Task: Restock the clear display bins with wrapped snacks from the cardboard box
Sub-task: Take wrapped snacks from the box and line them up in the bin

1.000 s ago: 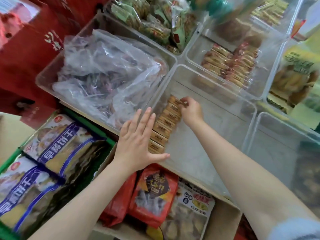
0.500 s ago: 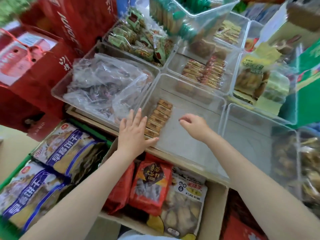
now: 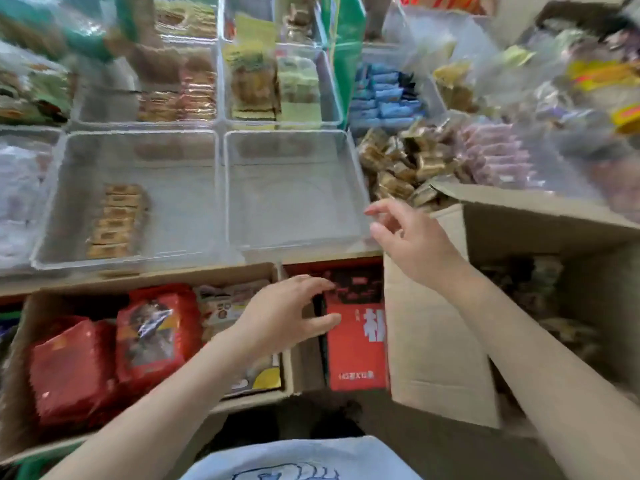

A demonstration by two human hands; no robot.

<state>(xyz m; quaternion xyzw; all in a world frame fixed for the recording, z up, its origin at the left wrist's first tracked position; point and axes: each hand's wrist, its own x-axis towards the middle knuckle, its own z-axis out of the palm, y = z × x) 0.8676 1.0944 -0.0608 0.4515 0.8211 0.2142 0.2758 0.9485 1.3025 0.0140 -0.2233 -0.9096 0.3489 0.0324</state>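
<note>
A clear display bin (image 3: 180,161) holds one row of brown wrapped snacks (image 3: 116,220) along its left side. Right of it stands a second clear bin (image 3: 294,157) with nothing in it. An open cardboard box (image 3: 540,223) sits at the right, with dark wrapped snacks dimly visible inside. My right hand (image 3: 412,240) hovers over the box's left flap (image 3: 429,341), fingers loosely spread, holding nothing. My left hand (image 3: 287,317) hangs lower, relaxed and empty, in front of the lower shelf. The frame is motion-blurred.
Below the bins a cardboard tray (image 3: 294,368) holds red snack bags (image 3: 152,330) and a red box (image 3: 356,344). More clear bins of wrapped snacks (image 3: 391,102) fill the back and right. A loose pile of brown packets (image 3: 405,164) lies beside the empty bin.
The view has swung right. My right hand left the snack row and moved right to the cardboard box. My left hand came off the bin's front edge and dropped lower.
</note>
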